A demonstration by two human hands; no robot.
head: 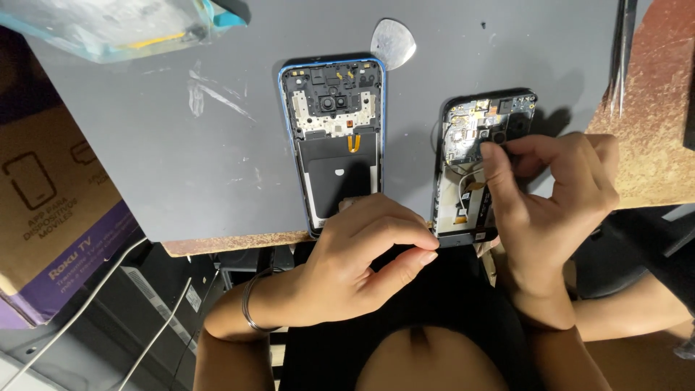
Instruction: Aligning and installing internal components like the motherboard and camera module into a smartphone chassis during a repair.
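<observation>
Two opened phones lie on a dark grey mat (181,159). The left one, a blue-framed phone (334,137), shows its inner board and a black battery area. The right one, a black phone (470,156), shows circuit parts and flex cables. My left hand (355,253) rests at the table's near edge, its fingertips pinching the black phone's lower left corner, its back over the blue phone's bottom end. My right hand (550,195) is over the black phone's right side, thumb and forefinger pinched on a small part inside it that I cannot make out.
A silver pick-shaped tool (393,42) lies above the blue phone. A clear plastic bag (108,25) sits at the top left. A cardboard box (51,210) stands left below the table, with white cables (94,297) beside it. The wooden table edge (651,108) shows at right.
</observation>
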